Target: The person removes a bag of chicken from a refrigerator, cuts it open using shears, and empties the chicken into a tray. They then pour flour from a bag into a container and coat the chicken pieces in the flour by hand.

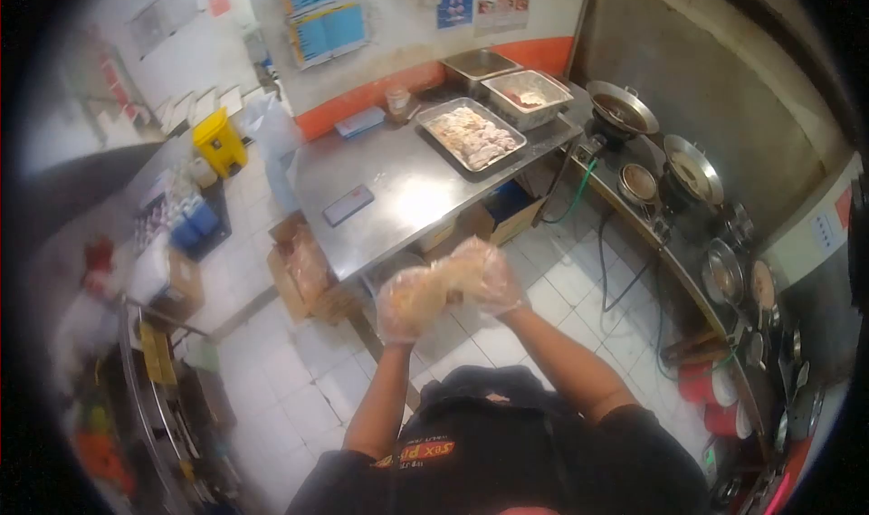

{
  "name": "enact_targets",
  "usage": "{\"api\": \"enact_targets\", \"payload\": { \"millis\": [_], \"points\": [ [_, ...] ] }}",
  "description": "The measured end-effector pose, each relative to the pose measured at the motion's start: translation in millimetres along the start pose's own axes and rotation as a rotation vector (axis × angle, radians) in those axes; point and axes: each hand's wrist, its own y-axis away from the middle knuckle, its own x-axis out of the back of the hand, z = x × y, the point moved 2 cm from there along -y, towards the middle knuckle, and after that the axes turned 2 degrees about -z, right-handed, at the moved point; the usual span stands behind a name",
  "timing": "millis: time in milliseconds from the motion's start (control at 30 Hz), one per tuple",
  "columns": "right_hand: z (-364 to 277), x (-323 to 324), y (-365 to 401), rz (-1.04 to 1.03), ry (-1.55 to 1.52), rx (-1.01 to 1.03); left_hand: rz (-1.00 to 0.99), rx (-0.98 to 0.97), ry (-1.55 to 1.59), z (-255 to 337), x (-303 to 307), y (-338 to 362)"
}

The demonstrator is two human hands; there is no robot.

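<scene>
- Smooth steel makes up the counter [398,182], its top throwing back a bright glare, in a kitchen floored with pale square tiles [534,338].
- Clear plastic gloves [391,323] cover both of the person's hands, just in front of the counter's near edge as seen from above; the film looks thin, loose and crinkled, with a pale tan tint showing through.
- Left hand [412,300] and right hand [480,278] are close together, perhaps touching. Blur hides the grip of each: I cannot tell whether the fingers are clenched, released or grasping something.
- Loose film like this probably slips and bunches, so snug fingertips and slow, even movements should serve best; working above the steel rather than the tiles would catch any crumbs.
- Beyond them, a shallow rectangular metal tray [444,145] holds lumpy, irregular pieces [471,133] with a whitish, floury-looking surface.
- Behind the tray sits a deeper metal pan [527,117] with pale and reddish contents, too small to identify.
- Nearer the counter's left side lies a flat, slab-like phone [348,205], best not touched with coated gloves.
- Farther right, a round, handled wok [625,108] contains something dark.
</scene>
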Motion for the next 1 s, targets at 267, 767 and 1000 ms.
{"api": "enact_targets", "payload": {
  "millis": [267, 767, 1000],
  "points": [
    [81, 135, -168, 0.091, 0.251, -0.189, 0.122, -0.423, -0.418, -89, -84, -234],
    [336, 410, -235, 0.069, -0.11, -0.817, 0.251, -0.208, -0.959, -208, -161, -549],
    [366, 412, -293, 0.001, -0.029, -0.833, 0.555, 0.368, 0.235, -218, -214, -575]
  ]
}}
